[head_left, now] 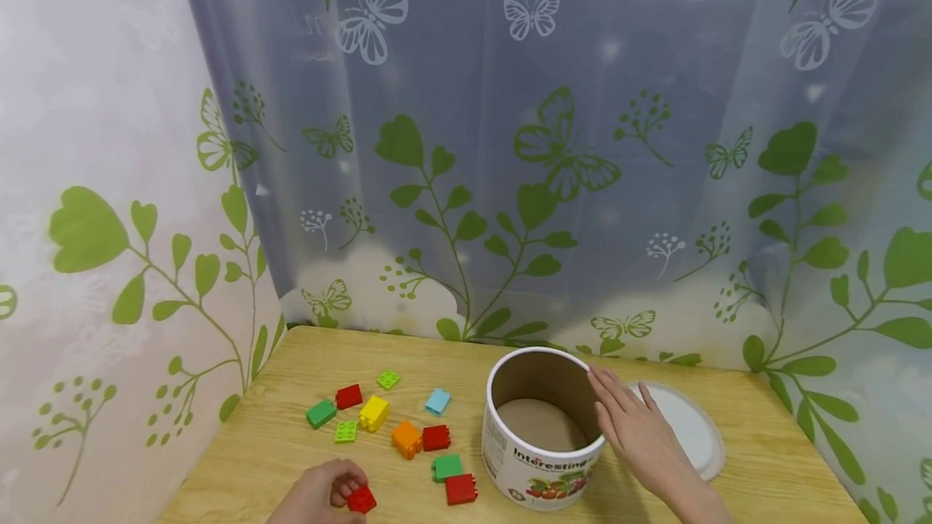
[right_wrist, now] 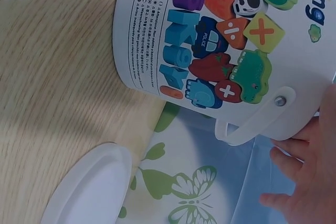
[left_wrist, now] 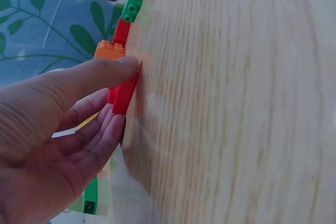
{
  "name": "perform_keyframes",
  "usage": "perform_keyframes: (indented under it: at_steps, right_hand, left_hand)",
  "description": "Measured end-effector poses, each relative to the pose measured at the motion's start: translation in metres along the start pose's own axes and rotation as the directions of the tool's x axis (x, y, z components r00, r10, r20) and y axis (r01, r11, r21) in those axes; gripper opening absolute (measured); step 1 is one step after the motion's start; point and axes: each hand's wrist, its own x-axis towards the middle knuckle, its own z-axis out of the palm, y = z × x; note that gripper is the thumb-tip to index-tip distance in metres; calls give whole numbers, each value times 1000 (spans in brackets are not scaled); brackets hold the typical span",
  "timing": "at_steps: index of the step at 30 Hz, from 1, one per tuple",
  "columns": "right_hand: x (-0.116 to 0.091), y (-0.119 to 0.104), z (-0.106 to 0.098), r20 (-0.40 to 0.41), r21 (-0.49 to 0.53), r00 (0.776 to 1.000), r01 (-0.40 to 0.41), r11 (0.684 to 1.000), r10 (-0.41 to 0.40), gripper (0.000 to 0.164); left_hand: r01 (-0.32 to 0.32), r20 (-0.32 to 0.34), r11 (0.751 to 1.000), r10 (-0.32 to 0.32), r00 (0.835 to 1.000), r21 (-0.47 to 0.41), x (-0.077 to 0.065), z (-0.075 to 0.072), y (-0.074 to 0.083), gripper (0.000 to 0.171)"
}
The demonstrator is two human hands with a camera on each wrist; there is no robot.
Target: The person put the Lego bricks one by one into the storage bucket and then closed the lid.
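Near the front edge of the table, my left hand pinches a flat red toy brick between thumb and fingers. In the left wrist view that red brick is close to the wooden surface. With fairly straight fingers, my right hand rests on the right rim of a white round bucket, which stands upright with its top uncovered and no bricks showing inside. The right wrist view shows the bucket's printed side and its white handle beside the fingers.
Loose bricks lie left of the bucket, among them a yellow brick, an orange brick, a light blue brick and a green brick. A white lid lies behind my right hand. Patterned curtains border the table.
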Motion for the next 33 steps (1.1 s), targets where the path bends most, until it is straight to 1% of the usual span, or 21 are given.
perform_keyframes:
  at_steps: [4, 6, 8, 14, 18, 26, 30, 33]
  right_hand:
    - [1, 1, 0, -16, -16, 1000, 19, 1000, -19, 46]
    - [1, 1, 0, -28, -23, 999, 29, 999, -30, 46]
    - [1, 0, -1, -30, -24, 999, 32, 999, -33, 46]
    - [2, 0, -1, -23, -22, 999, 40, 999, -40, 46]
    - [2, 1, 0, -24, -29, 999, 38, 999, -39, 47]
    - [2, 1, -1, -5, -30, 999, 33, 999, -33, 48]
    - [1, 1, -2, 19, -22, 1000, 24, 999, -23, 48]
    - [0, 2, -1, 23, -21, 1000, 21, 1000, -20, 47]
  left_hand:
    - [-32, -13, 999, 32, 999, 30, 2, -2, 5, 35]
    - [-67, -21, 996, 68, 997, 52, 2, -4, 8, 34]
    - [-95, -28, 992, 98, 995, 80, 4, -5, 14, 34]
    - [-143, -51, 979, 152, 987, 148, 9, -10, 32, 36]
    - [-187, -74, 966, 203, 976, 179, 15, -12, 43, 37]
    - [-277, -115, 932, 310, 944, 235, 30, -15, 73, 35]
    - [-298, -124, 922, 335, 934, 247, 38, -15, 87, 34]
    - [-307, -120, 919, 343, 932, 247, 43, -15, 97, 33]
